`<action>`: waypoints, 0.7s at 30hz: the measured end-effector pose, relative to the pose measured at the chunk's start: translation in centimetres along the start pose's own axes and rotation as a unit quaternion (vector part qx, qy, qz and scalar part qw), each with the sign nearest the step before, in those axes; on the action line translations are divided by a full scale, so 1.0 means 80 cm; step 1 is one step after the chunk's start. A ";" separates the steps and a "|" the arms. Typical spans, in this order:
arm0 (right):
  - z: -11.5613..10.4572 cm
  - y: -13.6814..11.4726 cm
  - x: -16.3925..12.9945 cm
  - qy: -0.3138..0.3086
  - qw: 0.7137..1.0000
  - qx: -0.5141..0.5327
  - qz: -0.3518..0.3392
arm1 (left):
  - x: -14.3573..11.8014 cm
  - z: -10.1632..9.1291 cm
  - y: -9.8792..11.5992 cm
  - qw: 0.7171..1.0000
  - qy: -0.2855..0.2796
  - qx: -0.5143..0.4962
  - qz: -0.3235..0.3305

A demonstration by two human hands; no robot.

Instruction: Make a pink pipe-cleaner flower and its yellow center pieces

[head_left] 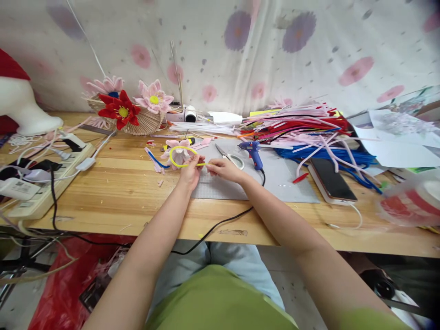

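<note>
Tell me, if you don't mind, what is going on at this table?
A person is handling a thin yellow strip, bent into a loop. The left hand pinches it where the loop closes, and the right hand holds it near one end. A pale pink flower lies behind the loop. Scissors and a blue glue gun rest nearby, in neither hand.
</note>
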State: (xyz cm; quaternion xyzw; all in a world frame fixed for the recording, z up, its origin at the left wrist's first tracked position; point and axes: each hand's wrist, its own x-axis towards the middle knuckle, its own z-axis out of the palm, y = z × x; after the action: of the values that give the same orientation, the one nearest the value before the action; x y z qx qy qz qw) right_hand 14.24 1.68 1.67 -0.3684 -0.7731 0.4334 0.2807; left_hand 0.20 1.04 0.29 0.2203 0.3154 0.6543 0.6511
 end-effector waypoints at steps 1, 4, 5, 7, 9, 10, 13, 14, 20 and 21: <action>-0.014 0.001 -0.007 0.008 0.999 0.038 0.014 | 0.001 -0.002 0.004 1.000 0.015 -0.012 0.004; -0.065 0.008 -0.035 0.119 0.986 0.105 0.053 | 0.006 -0.006 0.013 0.998 0.046 -0.044 0.008; -0.082 0.011 -0.045 0.174 0.977 0.116 0.053 | 0.007 -0.007 0.014 0.997 0.049 -0.051 0.006; -0.111 0.014 -0.066 0.267 0.952 0.148 0.037 | 0.009 -0.008 0.015 0.997 0.048 -0.053 0.004; -0.130 0.014 -0.083 0.320 0.929 0.188 0.015 | 0.009 -0.008 0.014 0.998 0.043 -0.043 0.002; -0.135 0.011 -0.091 0.331 0.922 0.201 0.003 | 0.009 -0.008 0.013 0.999 0.038 -0.035 0.000; -0.139 0.000 -0.102 0.346 0.909 0.230 -0.030 | 0.008 -0.007 0.009 1.000 0.020 -0.014 -0.008; -0.139 -0.004 -0.103 0.352 0.903 0.243 -0.038 | 0.008 -0.007 0.007 1.000 0.015 -0.002 -0.010; -0.154 -0.029 -0.075 0.400 0.845 0.351 -0.052 | 0.005 -0.013 -0.002 0.977 -0.080 0.192 0.039; -0.160 -0.032 -0.067 0.407 0.837 0.362 -0.051 | 0.004 -0.014 -0.003 0.966 -0.102 0.231 0.053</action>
State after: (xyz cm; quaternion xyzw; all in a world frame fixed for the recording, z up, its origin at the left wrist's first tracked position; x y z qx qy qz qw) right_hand 26.08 2.35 9.26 -0.3435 -0.3946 0.4784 0.7053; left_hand -0.45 1.23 -0.71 0.4461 0.3778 0.5716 0.5758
